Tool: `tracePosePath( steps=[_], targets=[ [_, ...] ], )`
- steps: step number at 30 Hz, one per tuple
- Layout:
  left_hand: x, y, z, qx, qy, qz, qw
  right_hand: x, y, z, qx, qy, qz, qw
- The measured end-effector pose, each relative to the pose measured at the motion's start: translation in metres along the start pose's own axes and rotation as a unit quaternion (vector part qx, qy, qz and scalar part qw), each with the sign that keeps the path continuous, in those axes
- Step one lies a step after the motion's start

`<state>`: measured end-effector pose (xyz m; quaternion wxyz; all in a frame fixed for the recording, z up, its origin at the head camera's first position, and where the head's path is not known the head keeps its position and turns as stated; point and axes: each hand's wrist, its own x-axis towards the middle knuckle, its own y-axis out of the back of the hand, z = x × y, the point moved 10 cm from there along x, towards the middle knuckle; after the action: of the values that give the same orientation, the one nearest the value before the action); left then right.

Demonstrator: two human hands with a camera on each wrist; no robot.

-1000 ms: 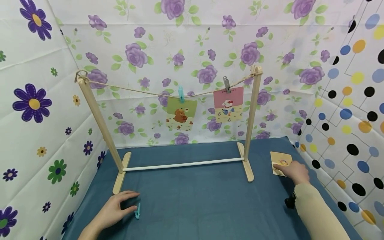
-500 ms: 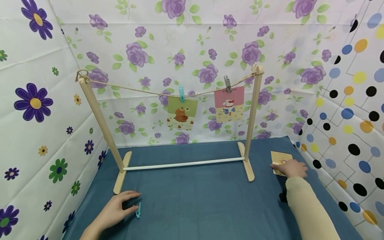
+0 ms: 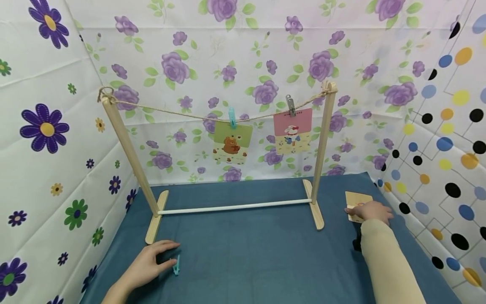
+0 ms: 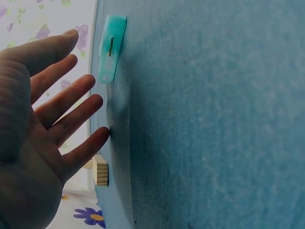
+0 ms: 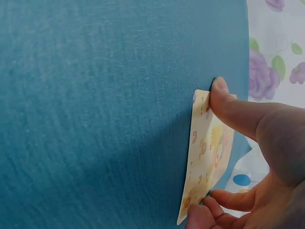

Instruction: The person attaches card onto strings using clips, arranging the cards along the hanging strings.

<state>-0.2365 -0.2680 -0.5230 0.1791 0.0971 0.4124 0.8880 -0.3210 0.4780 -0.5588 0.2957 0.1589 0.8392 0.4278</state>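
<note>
In the head view my left hand (image 3: 146, 262) rests on the cloth with its fingers loosely spread. A teal clothespin (image 3: 176, 265) lies by its thumb tip; the left wrist view shows this clothespin (image 4: 112, 49) just beyond the fingertips, with nothing held. My right hand (image 3: 371, 211) is over a cream picture card (image 3: 358, 197) at the right of the table. Seen from the right wrist, the thumb is at one edge of the card (image 5: 202, 152) and curled fingers are at the opposite edge, so the hand grips it across its width. The palm partly hides the card.
Behind the hands stands a wooden frame (image 3: 130, 154) with a white crossbar (image 3: 235, 207) and a sagging twine (image 3: 171, 112). From it hang a green bear card (image 3: 231, 143) on a teal clothespin (image 3: 232, 118) and a pink rabbit card (image 3: 293, 131) on a metal clip (image 3: 290, 105).
My right hand has shifted left across the card, its thumb passing from the card's face to the left edge. My left hand and the clothespin beside it keep their places.
</note>
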Motion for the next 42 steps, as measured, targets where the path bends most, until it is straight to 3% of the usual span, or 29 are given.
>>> tracePosePath(
  steps=[8, 22, 28, 33, 42],
  targets=[
    [0.004, -0.001, -0.002, -0.001, 0.005, 0.002, 1.0000, 0.019, 0.000, 0.013, 0.017, -0.029, 0.016, 0.9993],
    [0.004, -0.006, -0.002, 0.002, -0.008, -0.022, 0.9997, 0.002, -0.004, 0.011, 0.028, -0.005, 0.045, 0.9986],
    [0.004, -0.006, -0.003, 0.002, -0.007, -0.017, 0.9998, 0.004, -0.005, 0.006, 0.057, -0.032, 0.026, 0.9975],
    [0.003, -0.008, -0.005, -0.002, -0.004, -0.015, 0.9999, 0.008, -0.005, 0.005, 0.046, -0.040, 0.022, 0.9979],
    [0.004, -0.005, -0.005, -0.005, 0.003, -0.021, 0.9998, 0.005, 0.000, -0.005, -0.035, 0.010, 0.035, 0.9987]
  ],
)
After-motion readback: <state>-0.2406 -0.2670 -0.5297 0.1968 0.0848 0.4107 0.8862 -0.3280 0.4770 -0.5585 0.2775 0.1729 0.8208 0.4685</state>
